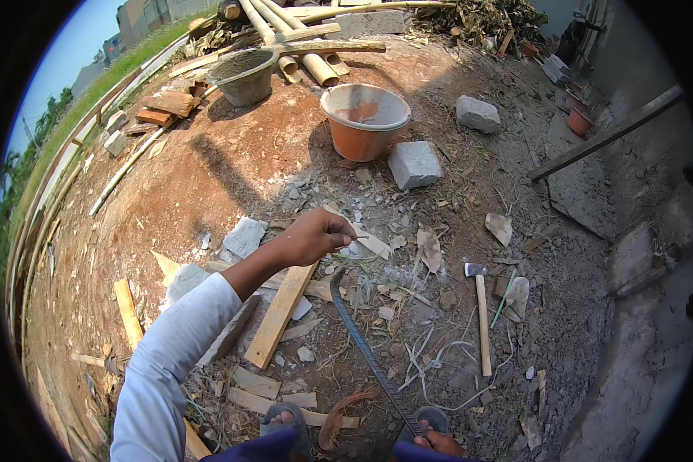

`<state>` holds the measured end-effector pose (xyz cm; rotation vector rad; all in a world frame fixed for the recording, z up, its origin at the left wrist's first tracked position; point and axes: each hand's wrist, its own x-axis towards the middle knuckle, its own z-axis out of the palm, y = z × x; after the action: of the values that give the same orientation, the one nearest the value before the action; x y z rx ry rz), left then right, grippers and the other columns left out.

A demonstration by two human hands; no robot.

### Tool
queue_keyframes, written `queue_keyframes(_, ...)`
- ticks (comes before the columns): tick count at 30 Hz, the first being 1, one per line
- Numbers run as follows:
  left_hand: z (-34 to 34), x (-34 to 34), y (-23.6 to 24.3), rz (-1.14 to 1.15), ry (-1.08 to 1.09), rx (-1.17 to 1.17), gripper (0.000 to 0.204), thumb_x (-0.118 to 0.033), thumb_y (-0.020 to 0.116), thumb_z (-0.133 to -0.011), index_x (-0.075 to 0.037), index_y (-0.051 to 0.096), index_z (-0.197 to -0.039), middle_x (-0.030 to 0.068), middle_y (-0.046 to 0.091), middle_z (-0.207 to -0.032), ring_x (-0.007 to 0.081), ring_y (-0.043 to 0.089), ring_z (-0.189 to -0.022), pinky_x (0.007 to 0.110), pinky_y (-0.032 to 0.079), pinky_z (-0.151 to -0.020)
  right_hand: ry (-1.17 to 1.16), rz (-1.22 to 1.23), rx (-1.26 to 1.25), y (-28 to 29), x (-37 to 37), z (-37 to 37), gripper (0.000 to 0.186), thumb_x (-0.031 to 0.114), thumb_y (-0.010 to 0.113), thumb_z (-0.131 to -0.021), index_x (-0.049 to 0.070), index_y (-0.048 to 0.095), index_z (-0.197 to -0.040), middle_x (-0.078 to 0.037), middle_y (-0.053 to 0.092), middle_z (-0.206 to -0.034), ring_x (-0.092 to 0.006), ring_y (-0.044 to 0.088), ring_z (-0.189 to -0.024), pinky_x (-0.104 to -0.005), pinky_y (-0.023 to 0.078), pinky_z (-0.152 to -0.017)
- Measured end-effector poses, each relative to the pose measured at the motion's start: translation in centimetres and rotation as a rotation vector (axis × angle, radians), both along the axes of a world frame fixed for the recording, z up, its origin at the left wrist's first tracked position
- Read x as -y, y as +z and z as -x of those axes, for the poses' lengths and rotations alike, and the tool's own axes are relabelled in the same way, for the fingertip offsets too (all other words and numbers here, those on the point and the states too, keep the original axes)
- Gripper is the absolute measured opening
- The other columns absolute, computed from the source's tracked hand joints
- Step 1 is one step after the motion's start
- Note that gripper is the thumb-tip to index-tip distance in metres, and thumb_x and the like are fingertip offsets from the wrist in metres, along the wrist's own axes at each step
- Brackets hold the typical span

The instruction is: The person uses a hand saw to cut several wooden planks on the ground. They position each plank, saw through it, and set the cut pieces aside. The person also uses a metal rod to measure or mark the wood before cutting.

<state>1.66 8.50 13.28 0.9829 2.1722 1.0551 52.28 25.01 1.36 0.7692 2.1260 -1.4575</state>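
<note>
My left hand [316, 237] reaches out over the ground at mid view, its fingers pinched together. A pale flat sliver [373, 245] shows just past the fingertips; I cannot tell whether they hold it or something smaller. Low in the view, my right hand [441, 444] is wrapped round the lower end of a ribbed steel bar [366, 350]. The bar slants up and left to a hooked tip below my left hand. A wooden plank [282, 316] lies beneath my left forearm. To the right of the bar rests a hatchet [480, 316] with a pale wooden handle.
An orange bucket [362, 142] and a grey bucket [246, 88] stand farther off. Concrete blocks [414, 165] and wood scraps [254, 383] are scattered about. Pale string [431, 362] tangles near the hatchet. Bamboo poles [308, 58] lie at the back; a wall [647, 177] runs along the right.
</note>
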Motion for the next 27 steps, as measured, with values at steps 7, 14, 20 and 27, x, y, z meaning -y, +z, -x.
queue_keyframes(7, 9.8, -7.0, 7.3, -0.545, 0.466, 0.253, 0.061, -0.031, 0.071, -0.101, 0.002, 0.05, -0.149, 0.015, 0.064, -0.13, 0.0216, 0.065, -0.11, 0.038, 0.061, -0.083, 0.026, -0.019, -0.007, -0.9, 0.1, 1.8, 0.044, 0.039, 0.06, -0.106, -0.004, 0.069, -0.104, -0.007, 0.064, -0.066, -0.0142, 0.058, -0.059, -0.0337, 0.044, -0.055)
queue_keyframes(14, 3.6, 7.0, 3.6, -0.322, 0.563, -0.151, 0.052, -0.039, 0.069, -0.101, 0.004, 0.064, -0.131, 0.0161, 0.072, -0.118, 0.0235, 0.069, -0.109, 0.037, 0.055, -0.095, 0.106, -0.082, 0.005, -2.0, 0.4, 5.8, 0.044, 0.04, 0.06, -0.106, -0.003, 0.069, -0.104, -0.008, 0.064, -0.067, -0.0166, 0.059, -0.059, -0.0356, 0.045, -0.055)
queue_keyframes(20, -9.7, 33.0, -3.2, -0.406, 1.276, -0.146, 0.032, -0.024, 0.065, -0.103, 0.0, 0.068, -0.124, 0.0069, 0.072, -0.108, 0.0152, 0.067, -0.095, 0.032, 0.056, -0.079, 0.194, -0.176, 0.028, -2.2, 1.2, 7.8, 0.043, 0.04, 0.059, -0.105, -0.002, 0.069, -0.104, -0.008, 0.065, -0.067, -0.0187, 0.059, -0.06, -0.0372, 0.045, -0.056)
queue_keyframes(27, -23.0, 53.6, -5.7, -0.016, 1.688, 0.079, 0.023, -0.022, 0.068, -0.099, -0.001, 0.068, -0.108, 0.0044, 0.069, -0.093, 0.0132, 0.065, -0.08, 0.031, 0.054, -0.066, 0.28, -0.23, 0.058, -2.0, 2.1, 8.4, 0.043, 0.041, 0.059, -0.105, -0.001, 0.07, -0.104, -0.009, 0.065, -0.068, -0.0211, 0.059, -0.06, -0.039, 0.045, -0.057)
